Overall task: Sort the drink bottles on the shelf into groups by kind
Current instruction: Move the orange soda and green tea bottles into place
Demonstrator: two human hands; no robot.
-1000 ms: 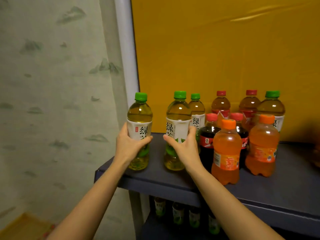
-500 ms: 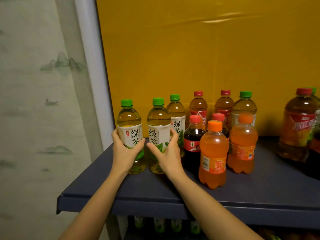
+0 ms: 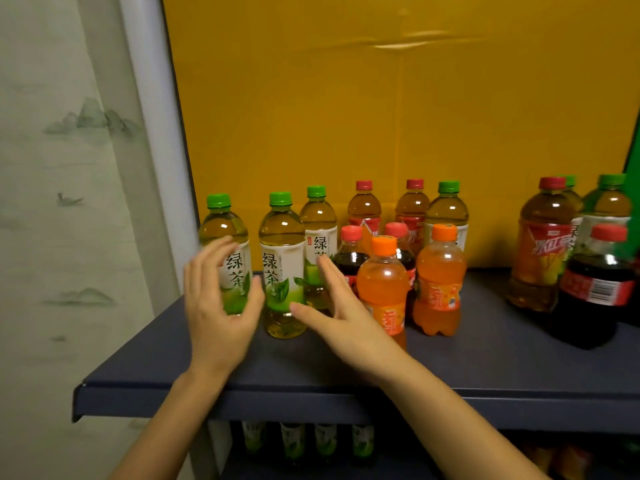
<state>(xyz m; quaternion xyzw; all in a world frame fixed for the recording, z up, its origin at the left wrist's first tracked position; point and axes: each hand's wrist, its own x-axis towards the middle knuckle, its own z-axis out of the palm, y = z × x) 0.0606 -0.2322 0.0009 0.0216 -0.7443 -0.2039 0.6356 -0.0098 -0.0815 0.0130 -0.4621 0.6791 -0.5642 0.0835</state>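
Note:
Three green-capped green tea bottles stand at the left of the dark blue shelf (image 3: 145,372): one at the far left (image 3: 225,233), one beside it (image 3: 281,258), one behind (image 3: 318,230). My left hand (image 3: 216,306) hovers open just in front of the far-left bottle, fingers spread. My right hand (image 3: 332,306) is open too, just right of the second bottle, holding nothing. Two orange soda bottles (image 3: 382,285) (image 3: 439,278), two small cola bottles (image 3: 350,251) and red-capped iced tea bottles (image 3: 364,206) stand further right, with another green tea (image 3: 447,213) at the back.
At the right end stand a large iced tea bottle (image 3: 542,244), a cola bottle (image 3: 597,289) and green-capped bottles (image 3: 607,202) behind. A yellow panel (image 3: 381,116) backs the shelf. A white post (image 3: 152,133) and curtain are left. More bottles (image 3: 292,441) sit on the lower shelf.
Both hands have let go of the two front green tea bottles and pulled back with fingers spread. The two bottles now stand close together at the left.

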